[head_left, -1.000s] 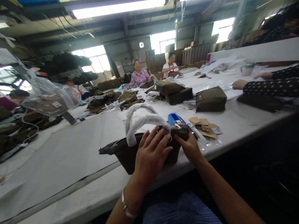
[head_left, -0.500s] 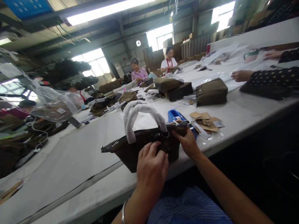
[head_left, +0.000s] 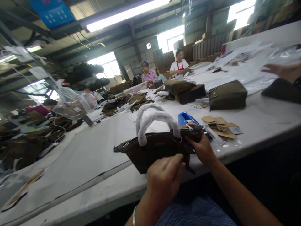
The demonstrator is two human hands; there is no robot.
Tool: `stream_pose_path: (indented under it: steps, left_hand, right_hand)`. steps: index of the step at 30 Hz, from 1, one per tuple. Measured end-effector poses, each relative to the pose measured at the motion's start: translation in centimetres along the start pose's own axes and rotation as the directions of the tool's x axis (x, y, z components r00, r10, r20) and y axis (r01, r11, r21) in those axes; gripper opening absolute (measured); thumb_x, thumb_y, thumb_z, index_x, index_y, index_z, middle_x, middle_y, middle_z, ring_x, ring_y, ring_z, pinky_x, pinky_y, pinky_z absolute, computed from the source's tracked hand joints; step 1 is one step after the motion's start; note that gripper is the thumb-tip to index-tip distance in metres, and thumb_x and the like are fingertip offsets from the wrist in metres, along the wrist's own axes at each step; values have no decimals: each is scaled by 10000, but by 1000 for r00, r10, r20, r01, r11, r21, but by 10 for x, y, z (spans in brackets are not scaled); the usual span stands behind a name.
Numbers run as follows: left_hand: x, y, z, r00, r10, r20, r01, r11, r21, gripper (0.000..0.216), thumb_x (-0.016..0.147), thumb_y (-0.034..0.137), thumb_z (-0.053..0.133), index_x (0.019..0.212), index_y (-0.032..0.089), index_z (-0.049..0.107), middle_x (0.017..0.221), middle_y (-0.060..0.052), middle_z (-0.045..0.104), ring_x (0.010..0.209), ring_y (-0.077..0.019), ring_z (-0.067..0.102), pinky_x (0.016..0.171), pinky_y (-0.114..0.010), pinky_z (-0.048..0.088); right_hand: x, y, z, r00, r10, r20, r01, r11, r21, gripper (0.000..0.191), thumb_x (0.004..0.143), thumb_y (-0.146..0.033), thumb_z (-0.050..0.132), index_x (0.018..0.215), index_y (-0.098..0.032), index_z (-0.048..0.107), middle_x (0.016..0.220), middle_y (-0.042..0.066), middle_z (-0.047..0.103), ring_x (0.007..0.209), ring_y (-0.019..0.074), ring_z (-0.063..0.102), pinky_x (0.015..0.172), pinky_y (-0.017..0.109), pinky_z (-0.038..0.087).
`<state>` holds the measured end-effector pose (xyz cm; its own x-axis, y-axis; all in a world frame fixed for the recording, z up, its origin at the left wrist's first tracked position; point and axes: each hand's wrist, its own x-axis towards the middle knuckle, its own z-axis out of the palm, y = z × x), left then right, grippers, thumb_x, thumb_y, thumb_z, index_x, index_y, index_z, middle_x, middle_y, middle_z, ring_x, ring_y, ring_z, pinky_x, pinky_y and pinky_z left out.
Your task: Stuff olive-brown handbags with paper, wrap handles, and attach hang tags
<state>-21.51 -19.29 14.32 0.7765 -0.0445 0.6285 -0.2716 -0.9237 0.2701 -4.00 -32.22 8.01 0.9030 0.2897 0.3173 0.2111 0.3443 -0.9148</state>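
Note:
A dark olive handbag (head_left: 150,153) stands tilted at the table's near edge. White wrapping covers both of its raised handles (head_left: 156,117). My right hand (head_left: 203,147) grips the bag's upper right corner by the zip end, thumb on the near side. In front of the bag's lower right part is my left hand (head_left: 166,175), fingers curled together; what they hold, if anything, is hidden. A dark hanging piece (head_left: 188,153) dangles from a ring at the right handle's base, partly behind my left fingers.
Beyond the bag lie a blue tape dispenser (head_left: 188,119) and brown card tags (head_left: 222,127). Olive bags (head_left: 228,95) stand farther back, with more piled at the left (head_left: 28,138). At right a co-worker's hand (head_left: 279,70) reaches over clear plastic. Two people work across the white table (head_left: 82,157).
My left hand has drawn down and right, off the bag's front, and its fingers are more curled. The hanging piece has shifted right. My view has swung left.

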Motion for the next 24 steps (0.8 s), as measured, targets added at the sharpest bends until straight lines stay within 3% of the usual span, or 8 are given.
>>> stream_pose_path:
  steps: [3, 5, 9, 13, 15, 17, 21, 24]
  left_hand:
    - [7, -21, -40, 919, -96, -383, 195, 954, 228, 149, 989, 190, 604, 1112, 203, 688, 1031, -65, 771, 947, -214, 730, 903, -351, 575]
    - [11, -40, -58, 890, -186, -416, 319, 906, 279, 153, 1010, 211, 573, 1114, 182, 682, 1063, -85, 746, 990, -235, 703, 913, -369, 551]
    - [12, -59, -66, 968, -134, -211, 208, 898, 386, 205, 1027, 204, 524, 1138, 157, 690, 1104, -111, 729, 1020, -262, 666, 919, -380, 523]
    - [11, -56, -66, 990, -69, -125, 116, 897, 426, 218, 1006, 171, 537, 1155, 173, 696, 1123, -104, 728, 1007, -265, 648, 907, -383, 521]
    - [12, -54, -70, 995, -79, -55, 94, 912, 400, 276, 998, 125, 492, 1162, 201, 700, 1131, -89, 731, 1010, -260, 649, 885, -381, 532]
    - [14, -52, -75, 995, -93, 23, 79, 938, 337, 341, 975, 75, 452, 1133, 228, 713, 1153, -69, 738, 1025, -248, 659, 886, -374, 546]
    - [20, -51, -83, 979, -161, 123, 143, 978, 149, 381, 920, 25, 421, 1048, 235, 712, 1230, -41, 744, 1072, -212, 712, 919, -330, 569]
    - [30, -49, -87, 925, -236, 298, 189, 966, 178, 390, 923, 54, 446, 1157, 236, 699, 1127, -58, 785, 984, -232, 763, 843, -328, 593]
  right_hand:
    - [-1, 0, -7, 1000, -4, 13, 5, 998, -66, 647, 788, -443, 828, 1356, -261, 578, 1292, 88, 723, 1216, 305, 680, 1102, 499, 518]
    - [-1, -1, -13, 1000, 9, 29, -5, 991, -131, 628, 791, -466, 821, 1341, -255, 605, 1287, 92, 725, 1220, 318, 676, 1085, 495, 532]
    - [-7, -12, -25, 1000, 13, 5, -11, 928, -372, 619, 837, -562, 749, 1346, -231, 628, 1337, 130, 687, 1207, 370, 669, 1065, 569, 524]
    - [-22, -47, -25, 909, -390, -151, 169, 674, -719, 524, 962, -476, 628, 1431, -252, 565, 1418, 126, 625, 1309, 370, 590, 1151, 604, 424]
    - [-26, -67, -18, 863, -504, 22, 346, 561, -752, 408, 1010, -352, 574, 1415, -299, 578, 1391, 81, 651, 1328, 314, 588, 1172, 519, 435]
    - [-24, -80, -8, 844, -476, 249, 502, 536, -679, 358, 1032, -264, 521, 1375, -317, 610, 1335, 51, 694, 1267, 270, 644, 1119, 438, 503]
    - [-7, -84, 5, 822, -320, 470, 559, 607, -565, 353, 1049, -200, 437, 1329, -278, 637, 1216, 27, 751, 1117, 204, 724, 977, 311, 583]
    - [5, -85, 6, 753, -257, 606, 630, 551, -548, 332, 1036, -187, 445, 1282, -249, 659, 1227, 48, 736, 1109, 201, 716, 943, 295, 578]
